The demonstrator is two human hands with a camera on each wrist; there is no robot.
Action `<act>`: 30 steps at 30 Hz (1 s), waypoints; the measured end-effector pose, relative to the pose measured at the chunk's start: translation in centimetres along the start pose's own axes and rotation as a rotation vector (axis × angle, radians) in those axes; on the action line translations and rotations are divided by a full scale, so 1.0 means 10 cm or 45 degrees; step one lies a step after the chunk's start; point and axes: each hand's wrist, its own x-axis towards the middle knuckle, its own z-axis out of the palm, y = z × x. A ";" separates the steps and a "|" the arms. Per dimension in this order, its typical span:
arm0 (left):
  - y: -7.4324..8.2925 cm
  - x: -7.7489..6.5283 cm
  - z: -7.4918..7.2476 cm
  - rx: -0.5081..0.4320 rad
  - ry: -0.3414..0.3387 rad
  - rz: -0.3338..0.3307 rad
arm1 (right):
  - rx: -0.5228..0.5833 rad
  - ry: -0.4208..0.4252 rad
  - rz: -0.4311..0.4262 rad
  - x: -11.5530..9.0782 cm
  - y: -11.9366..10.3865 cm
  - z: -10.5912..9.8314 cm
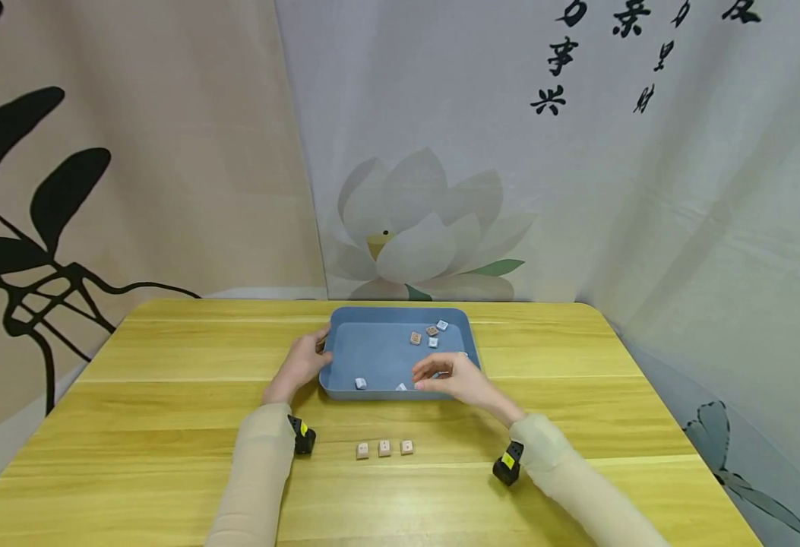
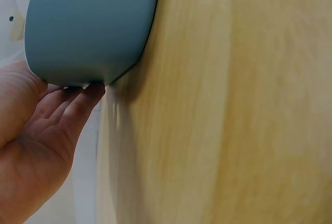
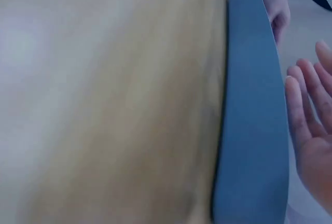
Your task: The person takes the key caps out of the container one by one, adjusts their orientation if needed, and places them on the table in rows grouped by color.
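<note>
A blue-grey rectangular tray (image 1: 372, 317) with raised walls lies on the table. My left hand (image 1: 306, 357) grips its left side, thumb at the rim and fingers against the outer wall, as the left wrist view of the tray (image 2: 93, 32) also shows. Over the front right of the tray hovers my right hand (image 1: 456, 376), its fingers (image 3: 306, 97) loosely bent with nothing visible between them. Small keycap-like blocks lie in the tray: a white block (image 1: 361, 384) at front left, another white block (image 1: 402, 387) near the right fingertips, and several white and brown blocks (image 1: 415, 338) at back right.
Three small pale blocks with dark marks, among them a middle block (image 1: 384, 448), stand in a row on the wooden table (image 1: 167, 425) in front of the tray. A printed cloth (image 1: 441, 114) hangs behind the table's far edge.
</note>
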 end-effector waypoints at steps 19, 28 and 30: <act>-0.03 0.02 0.01 -0.030 -0.004 0.010 | -0.106 -0.341 0.086 0.29 0.23 -0.19; -0.01 0.00 0.00 -0.028 -0.002 0.014 | -0.220 -0.342 0.075 0.28 0.27 -0.19; -0.01 0.00 -0.01 -0.034 -0.004 0.013 | -0.234 -0.333 0.088 0.28 0.28 -0.18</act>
